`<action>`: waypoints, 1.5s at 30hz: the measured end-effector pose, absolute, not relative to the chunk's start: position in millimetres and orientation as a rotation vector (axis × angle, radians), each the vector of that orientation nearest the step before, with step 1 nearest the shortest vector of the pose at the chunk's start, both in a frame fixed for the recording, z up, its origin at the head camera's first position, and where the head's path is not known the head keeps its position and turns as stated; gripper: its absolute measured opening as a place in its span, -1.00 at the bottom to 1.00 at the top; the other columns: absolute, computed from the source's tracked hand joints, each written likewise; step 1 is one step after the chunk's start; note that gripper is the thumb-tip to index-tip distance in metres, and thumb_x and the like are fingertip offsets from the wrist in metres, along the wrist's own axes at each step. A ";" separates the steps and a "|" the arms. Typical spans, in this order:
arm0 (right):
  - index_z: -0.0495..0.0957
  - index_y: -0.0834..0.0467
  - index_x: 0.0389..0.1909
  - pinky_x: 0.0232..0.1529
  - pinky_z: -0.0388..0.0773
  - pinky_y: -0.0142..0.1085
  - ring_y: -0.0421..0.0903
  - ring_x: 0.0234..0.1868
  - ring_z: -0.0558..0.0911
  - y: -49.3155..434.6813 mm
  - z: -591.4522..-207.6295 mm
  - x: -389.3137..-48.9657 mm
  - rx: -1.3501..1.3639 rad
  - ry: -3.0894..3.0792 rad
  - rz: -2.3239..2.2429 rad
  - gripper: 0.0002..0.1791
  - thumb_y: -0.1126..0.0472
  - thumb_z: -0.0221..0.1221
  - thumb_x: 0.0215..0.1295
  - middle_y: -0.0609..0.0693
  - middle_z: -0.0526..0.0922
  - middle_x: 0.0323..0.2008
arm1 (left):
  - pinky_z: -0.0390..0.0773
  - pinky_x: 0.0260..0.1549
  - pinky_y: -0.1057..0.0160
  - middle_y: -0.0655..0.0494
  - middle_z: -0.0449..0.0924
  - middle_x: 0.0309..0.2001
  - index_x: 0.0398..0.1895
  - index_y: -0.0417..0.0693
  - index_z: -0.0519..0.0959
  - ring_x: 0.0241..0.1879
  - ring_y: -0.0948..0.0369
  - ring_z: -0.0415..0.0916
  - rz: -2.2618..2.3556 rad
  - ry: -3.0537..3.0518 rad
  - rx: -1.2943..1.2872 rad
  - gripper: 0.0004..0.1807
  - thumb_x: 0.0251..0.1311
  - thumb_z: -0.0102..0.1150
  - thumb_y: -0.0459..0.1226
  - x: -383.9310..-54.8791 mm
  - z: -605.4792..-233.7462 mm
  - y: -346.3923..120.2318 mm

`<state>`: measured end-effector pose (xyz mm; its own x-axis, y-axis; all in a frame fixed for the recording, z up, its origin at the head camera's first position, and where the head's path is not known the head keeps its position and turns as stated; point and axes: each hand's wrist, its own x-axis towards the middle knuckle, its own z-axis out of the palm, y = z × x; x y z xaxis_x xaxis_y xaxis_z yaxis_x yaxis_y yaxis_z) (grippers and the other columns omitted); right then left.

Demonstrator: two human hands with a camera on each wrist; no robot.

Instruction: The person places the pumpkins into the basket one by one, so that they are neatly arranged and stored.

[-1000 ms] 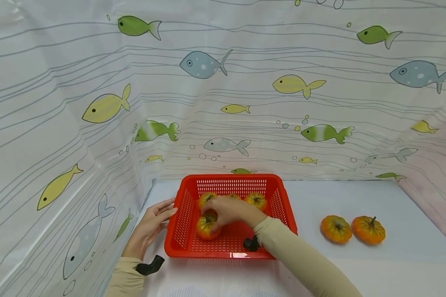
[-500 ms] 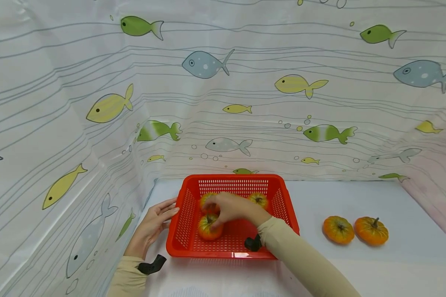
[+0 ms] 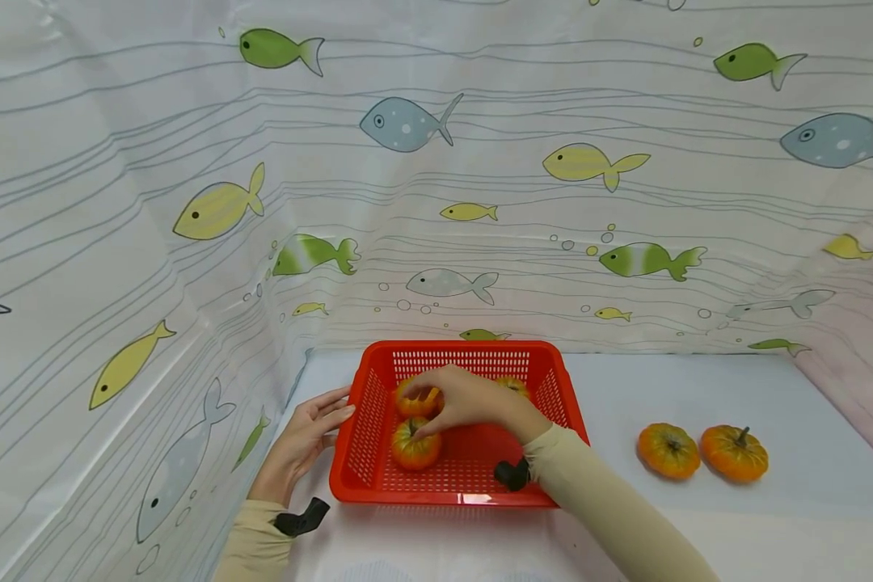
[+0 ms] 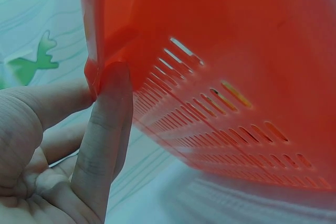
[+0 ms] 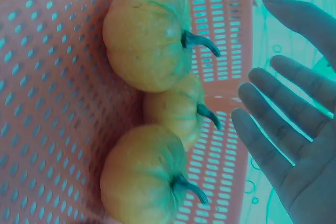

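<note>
A red plastic basket [image 3: 457, 499] with slotted walls holds several small orange-yellow pumpkins. My left hand [image 3: 305, 440] is at its left side, thumb and fingers gripping the rim [image 4: 95, 35]. Over the basket is my right hand [image 3: 473, 400], its fingers spread and relaxed, holding nothing. Just below its thumb lies the front pumpkin [image 3: 415, 446]; another pumpkin [image 3: 410, 396] lies behind, partly covered by the fingers. A further pumpkin [image 3: 514, 388] shows at the back right. In the right wrist view, the open fingers [image 5: 273, 145] are apart from three stemmed pumpkins, the nearest pumpkin [image 5: 147, 35] at the top.
On the white table [image 3: 626, 525], right of the basket, two more pumpkins lie side by side, one pumpkin [image 3: 668, 451] left of the other pumpkin [image 3: 735, 454]. A fish-printed curtain [image 3: 524, 105] rises close behind the basket and along the left side.
My right hand has come up off the front pumpkin and slightly right, its fingers opening wider. The left hand stays at the basket's rim. The whole view has shifted slightly.
</note>
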<state>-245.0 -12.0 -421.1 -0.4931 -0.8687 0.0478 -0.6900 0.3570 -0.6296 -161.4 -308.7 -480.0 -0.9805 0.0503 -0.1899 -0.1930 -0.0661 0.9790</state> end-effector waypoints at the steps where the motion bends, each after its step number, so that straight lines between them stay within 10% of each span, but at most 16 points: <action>1: 0.61 0.06 0.26 0.20 0.64 -0.03 0.01 0.14 0.62 -8.4 -419.7 -244.9 -1.365 2.337 -0.875 -0.34 -0.03 0.53 0.14 0.00 0.70 0.16 | 0.76 -0.25 0.29 0.22 0.68 0.03 0.56 -0.27 0.23 -0.14 0.30 0.72 2.174 2.024 -0.153 -0.30 0.44 0.22 -0.28 -161.8 -480.0 -308.5; 45: 0.63 0.10 0.18 0.06 0.73 -0.01 0.02 0.08 0.67 218.4 -404.4 -238.2 -0.884 2.767 -0.831 -0.49 -0.01 0.43 0.27 0.00 0.73 0.09 | 0.76 -0.29 0.31 0.24 0.69 -0.02 0.55 -0.29 0.23 -0.18 0.31 0.73 2.191 2.015 -0.154 -0.32 0.45 0.21 -0.30 -164.6 -483.6 -310.2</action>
